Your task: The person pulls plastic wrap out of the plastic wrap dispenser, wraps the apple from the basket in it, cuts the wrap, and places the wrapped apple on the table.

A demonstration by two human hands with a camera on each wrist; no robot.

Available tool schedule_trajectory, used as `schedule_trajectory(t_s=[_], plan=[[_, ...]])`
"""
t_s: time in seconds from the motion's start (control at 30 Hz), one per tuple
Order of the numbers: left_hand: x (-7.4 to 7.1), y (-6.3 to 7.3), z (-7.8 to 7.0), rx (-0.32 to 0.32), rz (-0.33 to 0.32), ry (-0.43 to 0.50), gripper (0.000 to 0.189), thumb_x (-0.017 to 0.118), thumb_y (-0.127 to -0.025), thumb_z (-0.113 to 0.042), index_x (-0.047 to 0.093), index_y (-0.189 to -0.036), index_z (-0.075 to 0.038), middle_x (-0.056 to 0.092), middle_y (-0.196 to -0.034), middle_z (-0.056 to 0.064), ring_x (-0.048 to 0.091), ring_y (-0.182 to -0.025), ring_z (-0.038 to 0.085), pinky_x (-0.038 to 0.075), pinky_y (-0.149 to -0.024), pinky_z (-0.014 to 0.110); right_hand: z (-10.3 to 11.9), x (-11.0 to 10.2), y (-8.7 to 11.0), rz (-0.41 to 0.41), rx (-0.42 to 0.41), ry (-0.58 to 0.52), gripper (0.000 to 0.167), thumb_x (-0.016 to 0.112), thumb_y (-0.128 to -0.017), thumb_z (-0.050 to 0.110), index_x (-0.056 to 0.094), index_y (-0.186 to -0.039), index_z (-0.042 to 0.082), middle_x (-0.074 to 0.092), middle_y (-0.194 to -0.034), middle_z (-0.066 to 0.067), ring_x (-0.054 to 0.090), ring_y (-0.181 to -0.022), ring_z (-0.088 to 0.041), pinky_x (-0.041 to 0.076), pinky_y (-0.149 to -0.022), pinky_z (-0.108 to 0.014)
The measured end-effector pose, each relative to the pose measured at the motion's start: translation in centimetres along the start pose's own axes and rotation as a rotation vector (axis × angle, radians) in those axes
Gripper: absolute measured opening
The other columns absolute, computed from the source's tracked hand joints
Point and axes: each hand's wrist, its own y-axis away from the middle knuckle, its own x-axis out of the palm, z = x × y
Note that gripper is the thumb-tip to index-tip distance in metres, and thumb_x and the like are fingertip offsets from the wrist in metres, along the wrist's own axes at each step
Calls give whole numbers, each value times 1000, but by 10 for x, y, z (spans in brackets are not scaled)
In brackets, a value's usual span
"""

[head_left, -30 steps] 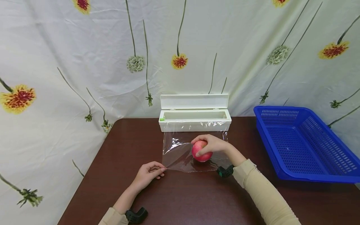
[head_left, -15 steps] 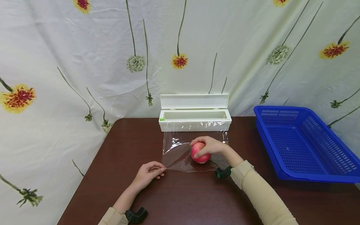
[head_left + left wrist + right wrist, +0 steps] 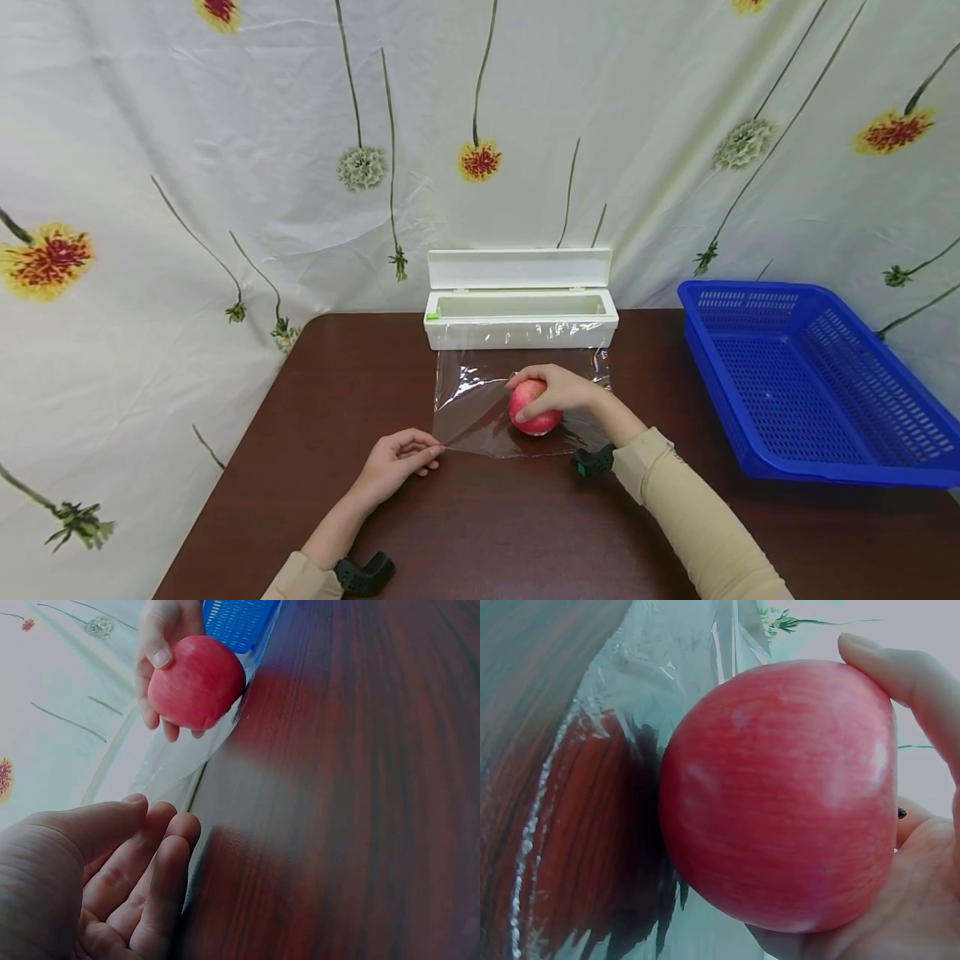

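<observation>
A red apple (image 3: 534,419) rests on a sheet of clear cling film (image 3: 480,417) at the middle of the table. My right hand (image 3: 562,390) grips it from above, thumb on the near side and fingers over the far side. In the right wrist view the apple (image 3: 780,799) fills the middle, the film beside it. My left hand (image 3: 401,462) pinches the film's near left corner between thumb and fingers, drawing a crease toward it. From a white cling film box (image 3: 521,336) with its lid up, the film runs forward over the front wall.
A blue plastic basket (image 3: 708,400) stands at the right of the dark brown table (image 3: 360,375). Behind the table hangs a white cloth (image 3: 285,125) with printed flowers. Each wrist carries a black camera.
The right hand and the apple have shifted slightly left and toward the person, mostly in the first half second. The left hand stays at the film's corner.
</observation>
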Motion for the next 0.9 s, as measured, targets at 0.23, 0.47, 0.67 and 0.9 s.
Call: schedule_trajectory(t_s=[0.23, 0.47, 0.67, 0.9], plan=[[3, 6, -27, 0, 10, -10, 13, 62, -89, -2, 63, -96, 9, 66, -94, 29, 67, -76, 23, 55, -64, 31, -2, 3, -1, -8, -3, -8, 54, 80, -69, 20, 61, -118, 7, 60, -107, -6, 56, -94, -23, 53, -74, -36], [3, 7, -27, -16, 2, 3, 13, 62, -89, -3, 63, -96, 8, 66, -94, 28, 68, -76, 23, 55, -64, 31, 0, 7, -2, -15, -5, -19, 55, 81, -69, 20, 60, -119, 7, 60, -106, -5, 55, -94, -23, 52, -74, -35], [3, 7, -28, -16, -1, 5, 13, 62, -89, -3, 63, -96, 8, 66, -95, 27, 68, -76, 24, 55, -64, 31, -2, 10, -1, -30, 1, -58, 55, 79, -71, 15, 58, -121, 4, 60, -108, -7, 54, -95, -22, 52, -75, -35], [3, 7, -28, -17, -6, 14, 14, 62, -89, -3, 63, -97, 9, 66, -95, 28, 68, -77, 25, 55, -64, 31, 20, 9, 11, -24, -10, -67, 48, 76, -73, 8, 59, -118, 2, 60, -108, -13, 55, -94, -23, 52, -76, -34]])
